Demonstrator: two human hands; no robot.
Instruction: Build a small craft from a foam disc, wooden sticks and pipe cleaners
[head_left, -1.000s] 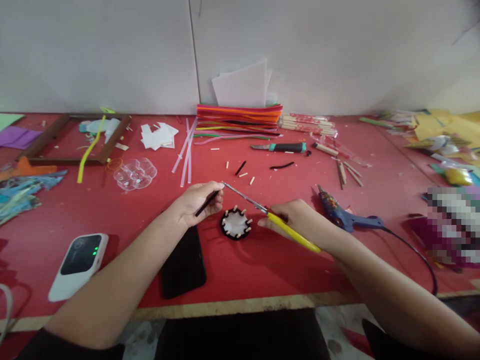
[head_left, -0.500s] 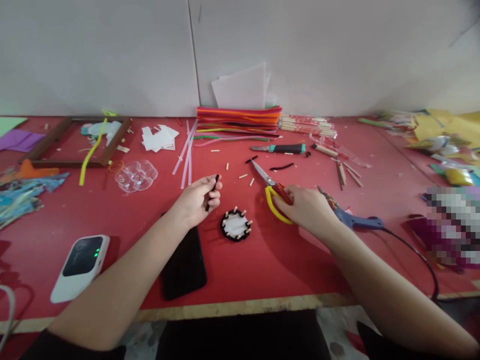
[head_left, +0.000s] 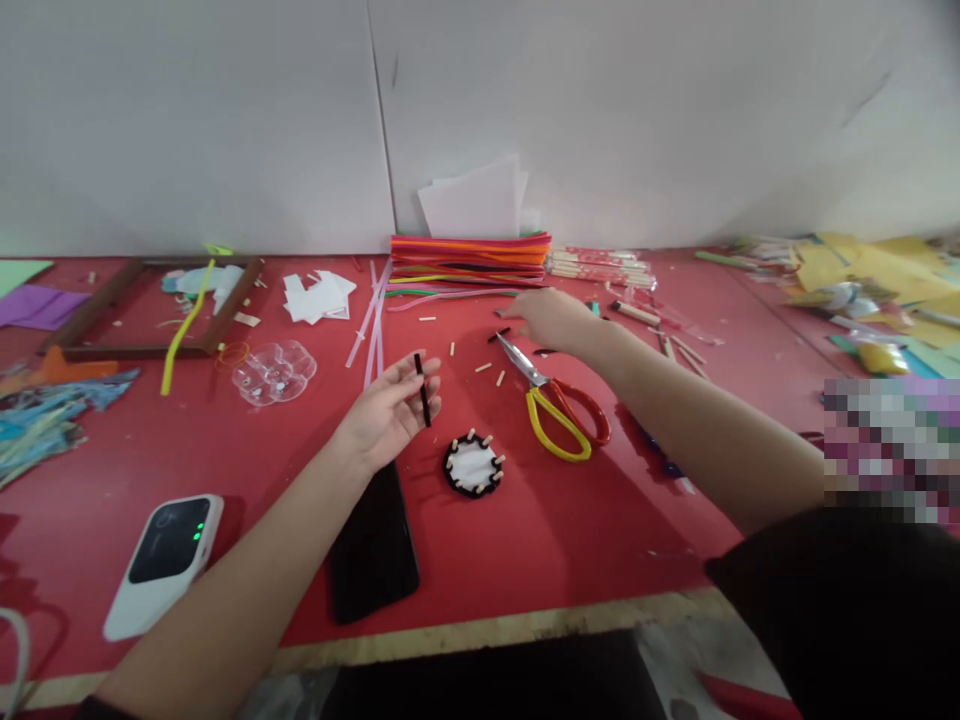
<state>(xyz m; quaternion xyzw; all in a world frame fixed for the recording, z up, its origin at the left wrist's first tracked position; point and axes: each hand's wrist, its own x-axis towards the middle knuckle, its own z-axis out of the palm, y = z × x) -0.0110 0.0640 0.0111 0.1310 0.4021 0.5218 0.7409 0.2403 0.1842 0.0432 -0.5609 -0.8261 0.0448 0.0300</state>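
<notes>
My left hand pinches a short black pipe cleaner piece between thumb and fingers, above the phone's top end. My right hand stretches over the table beyond the scissors, fingers apart and pointing left. It covers most of a utility knife; whether it touches the knife I cannot tell. Another black piece lies by the scissors' tip. Near the middle stands a small round piece with a white base, a black fuzzy rim and several short wooden pegs upright around it.
A black phone and a white device with green lights lie at front left. Coloured pipe cleaners are stacked by the wall. Short wooden bits, pink strips, a brown frame and yellow paper lie about.
My right hand has let go of the scissors, which now lie on the table, and has moved away toward the knife. My left hand has turned, showing more of the pipe cleaner piece.
</notes>
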